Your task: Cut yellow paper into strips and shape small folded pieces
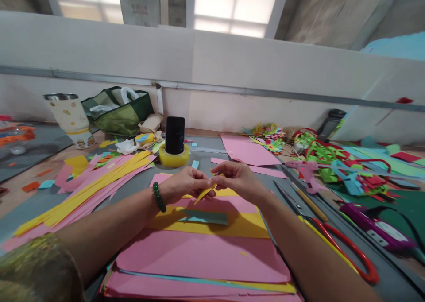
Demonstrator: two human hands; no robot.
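My left hand point(191, 182), with a green bead bracelet point(159, 197) at its wrist, pinches a small yellow paper strip point(205, 193). The fingers of my right hand point(237, 178) close on the strip's other end, so both hands meet on it. The strip looks bent; its far end is hidden behind fingertips. Beneath the hands lies a stack of coloured paper point(202, 255), pink on top with a yellow band. A teal paper strip point(204, 217) rests on that yellow band.
Scissors point(335, 244), a pink glue gun point(307, 173) and a purple tool point(378, 226) lie at right, near tangled paper scraps point(352, 164). Yellow and pink strips point(83, 191) spread at left. A phone point(175, 135) stands in a tape roll point(174, 156); a tumbler point(70, 120) is behind left.
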